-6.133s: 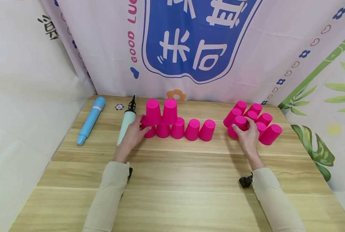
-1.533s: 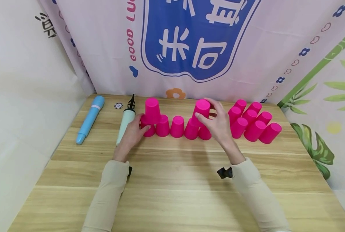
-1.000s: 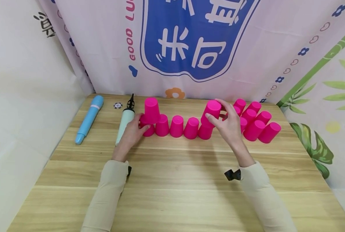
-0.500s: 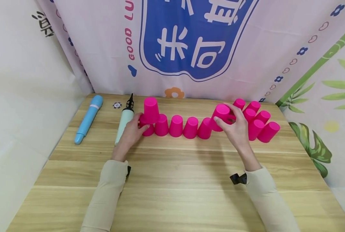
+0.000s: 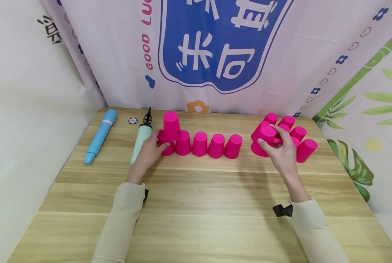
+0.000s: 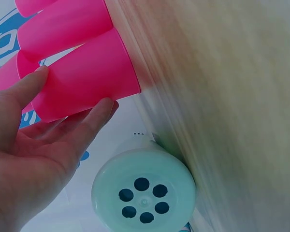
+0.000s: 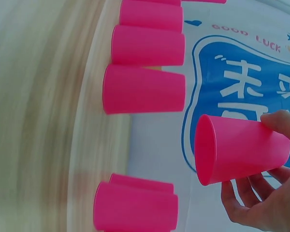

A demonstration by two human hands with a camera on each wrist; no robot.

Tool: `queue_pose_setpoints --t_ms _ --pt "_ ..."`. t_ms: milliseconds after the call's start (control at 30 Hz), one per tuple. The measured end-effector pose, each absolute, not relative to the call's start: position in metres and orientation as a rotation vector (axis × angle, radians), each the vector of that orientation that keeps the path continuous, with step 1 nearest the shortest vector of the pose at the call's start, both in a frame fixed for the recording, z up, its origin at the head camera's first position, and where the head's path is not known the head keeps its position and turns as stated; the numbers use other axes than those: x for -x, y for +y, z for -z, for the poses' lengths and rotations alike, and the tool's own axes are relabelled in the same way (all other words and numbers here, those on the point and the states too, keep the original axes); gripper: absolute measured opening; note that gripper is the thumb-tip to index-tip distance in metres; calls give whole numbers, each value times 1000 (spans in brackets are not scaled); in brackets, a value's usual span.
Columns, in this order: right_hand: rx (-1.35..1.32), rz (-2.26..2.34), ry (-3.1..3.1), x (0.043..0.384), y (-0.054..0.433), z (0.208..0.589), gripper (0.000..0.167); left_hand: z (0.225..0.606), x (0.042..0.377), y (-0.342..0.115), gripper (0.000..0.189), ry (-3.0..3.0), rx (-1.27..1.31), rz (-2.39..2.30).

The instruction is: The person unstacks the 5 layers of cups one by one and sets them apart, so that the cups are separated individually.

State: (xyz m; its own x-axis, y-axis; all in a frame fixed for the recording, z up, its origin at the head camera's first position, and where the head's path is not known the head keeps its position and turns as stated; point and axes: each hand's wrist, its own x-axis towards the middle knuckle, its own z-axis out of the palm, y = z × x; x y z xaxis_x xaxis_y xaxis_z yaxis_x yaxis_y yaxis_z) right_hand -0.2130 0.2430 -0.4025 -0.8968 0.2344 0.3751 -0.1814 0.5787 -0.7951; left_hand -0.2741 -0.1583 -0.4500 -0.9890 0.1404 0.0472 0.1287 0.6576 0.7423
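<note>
Upside-down pink cups stand in a row (image 5: 200,144) on the wooden table. One more upside-down cup (image 5: 171,126) sits on top at the row's left end, across the first two. My left hand (image 5: 151,149) grips the leftmost bottom cup (image 6: 87,77), thumb on one side and fingers on the other. At the right, my right hand (image 5: 284,151) holds a pink cup (image 7: 241,150) mouth down between thumb and fingers. In the right wrist view that cup hangs clear of the tabletop. It partly hides the right-hand group of cups (image 5: 306,149).
A pale green hand pump (image 5: 141,142) with a black nozzle lies just left of my left hand. Farther left are a blue tube-shaped pump (image 5: 100,137) and a small poker chip (image 5: 132,120). A printed curtain (image 5: 123,47) hangs behind the table's back edge.
Earlier, two cups stood on top of the row; now one does. Over the last second and a half, my right hand has carried a cup rightward from above the row. My left hand stayed.
</note>
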Motion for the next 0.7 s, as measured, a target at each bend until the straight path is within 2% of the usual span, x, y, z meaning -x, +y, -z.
queue_pose_setpoints --t_ms 700 --pt "207 -1304 -2373 199 269 410 59 450 272 -158 61 2853 -243 -1277"
